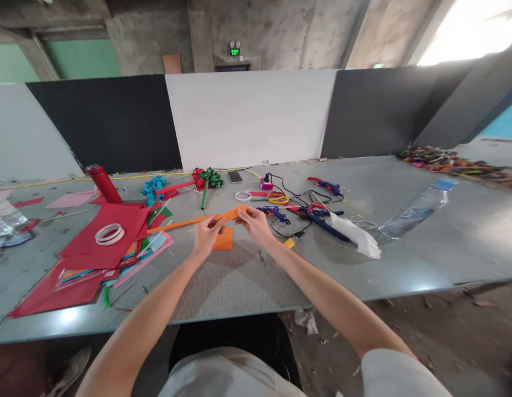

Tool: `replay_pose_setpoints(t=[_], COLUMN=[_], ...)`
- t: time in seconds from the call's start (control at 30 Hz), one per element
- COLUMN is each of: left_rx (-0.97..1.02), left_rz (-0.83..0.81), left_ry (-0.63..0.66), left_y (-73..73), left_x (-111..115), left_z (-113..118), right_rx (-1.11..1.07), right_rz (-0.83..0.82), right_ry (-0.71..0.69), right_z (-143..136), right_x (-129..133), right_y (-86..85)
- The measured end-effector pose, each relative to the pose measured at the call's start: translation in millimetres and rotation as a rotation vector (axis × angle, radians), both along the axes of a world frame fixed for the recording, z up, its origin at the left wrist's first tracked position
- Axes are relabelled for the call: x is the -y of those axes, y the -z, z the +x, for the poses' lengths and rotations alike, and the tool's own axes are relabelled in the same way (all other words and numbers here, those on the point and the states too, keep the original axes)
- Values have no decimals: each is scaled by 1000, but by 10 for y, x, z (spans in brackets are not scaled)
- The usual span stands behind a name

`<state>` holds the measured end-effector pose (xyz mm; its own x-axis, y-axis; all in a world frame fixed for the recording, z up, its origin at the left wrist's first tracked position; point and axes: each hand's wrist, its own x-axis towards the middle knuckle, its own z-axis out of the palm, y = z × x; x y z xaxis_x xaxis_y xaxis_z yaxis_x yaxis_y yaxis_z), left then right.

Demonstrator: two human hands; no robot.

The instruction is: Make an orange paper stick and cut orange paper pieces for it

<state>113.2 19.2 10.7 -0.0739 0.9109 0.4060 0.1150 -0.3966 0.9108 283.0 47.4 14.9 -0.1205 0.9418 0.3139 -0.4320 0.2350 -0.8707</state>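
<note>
Between both hands is an orange paper strip, raised a little above the table. My left hand pinches its left end, and my right hand pinches its right end. A long, thin orange stick reaches leftward from by my left hand; whether that hand grips it too is unclear. Under the hands lies an orange paper square, partly covered by my left hand. Beyond them are a green paper flower, a red one and a blue one, with rolled stems.
Stacked red paper with white rings lies left, near a red thermos. Glue guns, pliers, black cables and a phone lie right and behind. A plastic bottle lies farther right. White and black panels border the table's back.
</note>
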Motion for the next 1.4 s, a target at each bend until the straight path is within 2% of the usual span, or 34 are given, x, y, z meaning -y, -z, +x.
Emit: replay_pose_setpoints(t=[1.17, 1.4], left_rx=[23, 22], left_rz=[6, 4], left_ry=[27, 44], left_y=[24, 55], left_x=[-32, -36], left_z=[-12, -11], right_rx=[29, 4], right_rz=[30, -5], right_ry=[40, 109], right_z=[-2, 7], right_x=[-32, -70], right_y=[44, 37])
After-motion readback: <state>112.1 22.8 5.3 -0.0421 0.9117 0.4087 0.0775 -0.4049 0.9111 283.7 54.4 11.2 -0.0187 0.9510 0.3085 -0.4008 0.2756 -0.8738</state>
